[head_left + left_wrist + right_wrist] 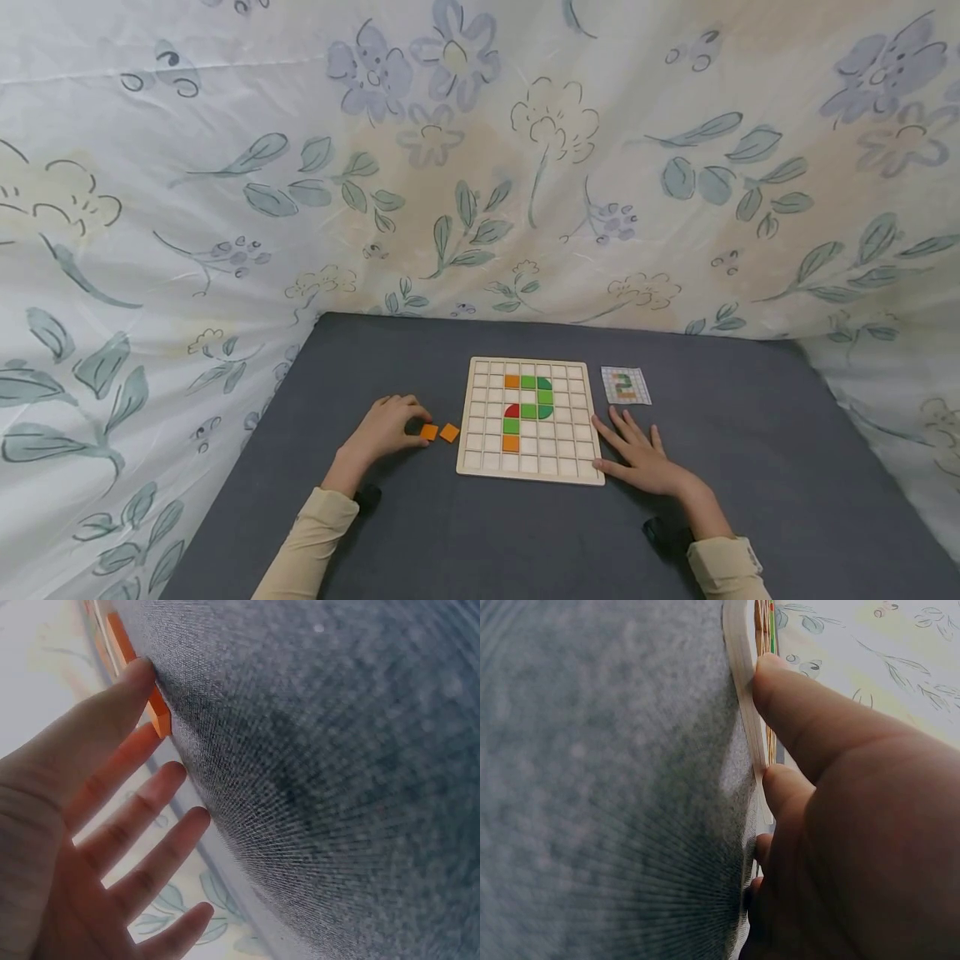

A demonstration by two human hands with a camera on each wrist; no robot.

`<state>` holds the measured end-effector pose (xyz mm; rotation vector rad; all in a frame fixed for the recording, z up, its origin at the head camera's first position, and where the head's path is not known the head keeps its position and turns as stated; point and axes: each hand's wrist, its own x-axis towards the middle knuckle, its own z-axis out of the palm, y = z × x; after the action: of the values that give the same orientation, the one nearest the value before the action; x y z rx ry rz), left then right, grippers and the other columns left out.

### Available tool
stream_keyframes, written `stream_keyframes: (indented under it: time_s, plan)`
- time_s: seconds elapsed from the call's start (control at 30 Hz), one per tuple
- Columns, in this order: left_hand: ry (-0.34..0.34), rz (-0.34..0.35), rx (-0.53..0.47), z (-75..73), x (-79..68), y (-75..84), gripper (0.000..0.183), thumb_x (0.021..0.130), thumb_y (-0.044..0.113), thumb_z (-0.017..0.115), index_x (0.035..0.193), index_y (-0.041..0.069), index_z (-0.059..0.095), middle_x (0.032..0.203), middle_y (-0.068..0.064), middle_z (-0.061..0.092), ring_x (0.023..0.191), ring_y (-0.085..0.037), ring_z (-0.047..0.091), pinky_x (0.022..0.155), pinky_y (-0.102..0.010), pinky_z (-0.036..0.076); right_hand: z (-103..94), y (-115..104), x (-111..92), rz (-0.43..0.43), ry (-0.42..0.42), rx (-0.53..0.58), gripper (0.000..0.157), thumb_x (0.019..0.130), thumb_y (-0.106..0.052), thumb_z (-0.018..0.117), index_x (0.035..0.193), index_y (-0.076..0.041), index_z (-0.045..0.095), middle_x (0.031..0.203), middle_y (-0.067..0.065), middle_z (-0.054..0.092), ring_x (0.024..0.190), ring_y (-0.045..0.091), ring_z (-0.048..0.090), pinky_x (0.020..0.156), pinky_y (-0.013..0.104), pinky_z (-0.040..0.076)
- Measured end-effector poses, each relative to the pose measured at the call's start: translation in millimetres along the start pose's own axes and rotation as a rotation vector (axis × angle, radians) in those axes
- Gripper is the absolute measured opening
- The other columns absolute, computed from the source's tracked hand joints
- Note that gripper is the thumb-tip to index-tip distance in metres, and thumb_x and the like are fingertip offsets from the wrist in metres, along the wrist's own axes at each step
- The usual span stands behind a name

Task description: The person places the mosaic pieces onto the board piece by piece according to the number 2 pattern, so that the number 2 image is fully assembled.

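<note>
My left hand pinches an orange square tile between thumb and index finger, down at the cloth left of the board. In the left wrist view the thumb covers part of that tile's edge, and the other fingers are spread. A second orange tile lies turned between it and the board. The wooden grid board carries orange, green and red pieces in a curved figure. My right hand has its fingers spread, with thumb and index fingertips at the board's right edge.
A small gridded pattern card with a coloured figure lies right of the board, just beyond the right hand's fingers. Dark grey cloth covers the table. Floral fabric hangs behind and at the sides.
</note>
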<state>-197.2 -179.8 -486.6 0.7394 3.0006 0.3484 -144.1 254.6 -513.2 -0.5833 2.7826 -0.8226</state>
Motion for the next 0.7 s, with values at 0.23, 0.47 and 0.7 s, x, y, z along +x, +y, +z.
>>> stream_keyframes:
  time_s: [0.23,0.47,0.7]
  plan:
    - [0.020,0.008,-0.002,-2.6,-0.2,0.2,0.026,0.072,0.036,0.078,0.093,0.022,0.071,0.097,0.003,0.060,0.096,-0.022,0.056,0.102,-0.055,0.034,1.4,5.1,0.1,-0.030,0.010,0.019,0.071,0.091,-0.044,0.054,0.149,-0.018,0.023,0.152,0.025,0.007,0.138,0.047,-0.002,0.097,0.073,-0.012]
    - [0.035,0.000,0.019,-2.7,1.4,1.9,0.024,0.073,0.038,0.077,0.090,0.023,0.071,0.095,0.004,0.060,0.096,-0.022,0.057,0.103,-0.054,0.034,0.2,5.9,1.1,-0.015,-0.006,0.017,0.072,0.090,-0.047,0.052,0.149,-0.017,0.022,0.153,0.023,0.005,0.139,0.045,-0.004,0.098,0.071,-0.014]
    - [0.045,0.029,0.017,-5.3,4.3,7.4,0.022,0.073,0.038,0.077,0.089,0.023,0.071,0.094,0.005,0.060,0.093,-0.020,0.057,0.104,-0.054,0.032,0.7,7.6,1.7,-0.005,-0.018,0.025,0.073,0.090,-0.046,0.053,0.149,-0.016,0.022,0.153,0.022,0.005,0.139,0.045,-0.004,0.098,0.071,-0.015]
